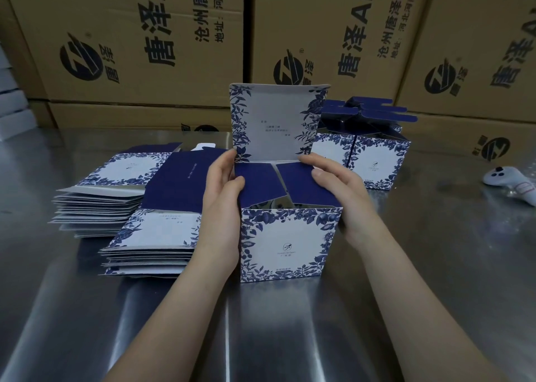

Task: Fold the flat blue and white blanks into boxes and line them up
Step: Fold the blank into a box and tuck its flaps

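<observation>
On a shiny steel tabletop (pixel 290 329), backed by stacked brown printed cartons (pixel 139 51), a half-folded blue and white floral cardboard box (pixel 290 245) stands at centre, lid flap upright. The left hand (pixel 223 199) and right hand (pixel 342 193) grasp its sides with curled fingers (pixel 222 164), thumbs on the navy flaps (pixel 258 187). To the left lie stacks of flat blanks (pixel 150 245); finished boxes (pixel 374 158) stand behind right.

Two bare forearms (pixel 185 309) of one person enter from the near edge. The left hand (pixel 223 196) and right hand (pixel 336 190) are uncovered, with slender fingers and short, plain, unpainted nails (pixel 317 174).
</observation>
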Demonstrator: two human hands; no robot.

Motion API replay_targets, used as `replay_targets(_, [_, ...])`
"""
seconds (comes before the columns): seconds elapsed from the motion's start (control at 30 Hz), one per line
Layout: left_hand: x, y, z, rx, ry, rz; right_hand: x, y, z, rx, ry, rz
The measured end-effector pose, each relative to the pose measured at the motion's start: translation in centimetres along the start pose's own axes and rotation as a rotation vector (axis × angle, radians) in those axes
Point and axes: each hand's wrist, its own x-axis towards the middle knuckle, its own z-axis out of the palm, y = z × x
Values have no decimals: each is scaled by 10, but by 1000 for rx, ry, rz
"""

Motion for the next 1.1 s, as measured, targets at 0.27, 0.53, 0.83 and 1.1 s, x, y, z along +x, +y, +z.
replay_targets(0.27, [3, 3, -1, -31, -33, -42, 2, 2, 1, 53, 31, -32])
replay_targets(0.53, [2, 2, -3, -1, -47, -35, 4, 7, 1, 40, 67, -34])
replay_targets(0.83, [3, -5, -3, -199, -5, -122, 8, 8, 2, 124, 43, 25])
replay_targets(1.1, [-3, -6, -2, -83, -31, -41, 4, 2, 6, 135, 61, 40])
